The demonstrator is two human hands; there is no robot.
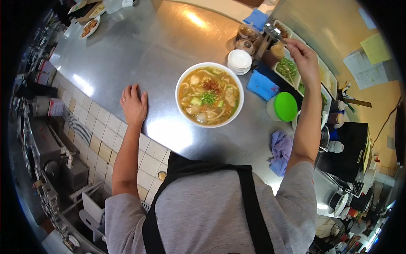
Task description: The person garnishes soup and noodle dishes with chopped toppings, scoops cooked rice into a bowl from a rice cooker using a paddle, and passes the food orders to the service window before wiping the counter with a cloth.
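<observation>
My left hand (134, 105) rests flat on the edge of the steel counter (105, 59), fingers stretched out and holding nothing. Up at the right, my right hand (303, 57) pinches a metal spoon (272, 31) above the row of topping containers. Below that hand are chopped green onions (286, 69) in a white container, and a brown-filled jar stands beside them. Between my hands sits a large white bowl of noodle soup (210, 95). Broth, noodles and pale pieces fill it, with chopped green onion and reddish-brown bits heaped in the middle.
Near the bowl are stacked small white dishes (240, 60), a folded blue cloth (262, 84), a green-lidded tub (284, 106) and a purple cloth (281, 151). A plate of food (90, 26) stands at the far left. Papers (366, 67) hang on the right wall.
</observation>
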